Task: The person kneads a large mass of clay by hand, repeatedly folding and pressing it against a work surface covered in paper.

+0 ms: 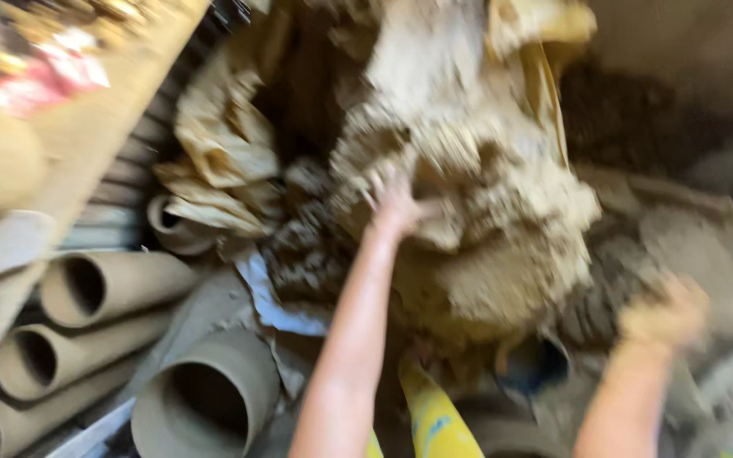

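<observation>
Dusty ground and grey rubble fill the head view, all of it blurred by motion. At centre a big lump of wet tan clay [477, 229] sits heaped among torn brown paper sacks [222, 144] that lie at upper left of the lump. The left hand [396, 203] is pressed onto the clay, fingers spread and dug into its face; the right hand [668, 315], lower right, is coated in clay and too smeared to tell whether it is clenched or loose. To my eye, pulling clay free would go best with both palms low on the lump, tearing off modest clumps. Cardboard tubes [103, 288] are stacked at lower left, a larger tube [205, 399] near the left forearm, crowding that side. A yellow strip [434, 420] shows at bottom centre.
</observation>
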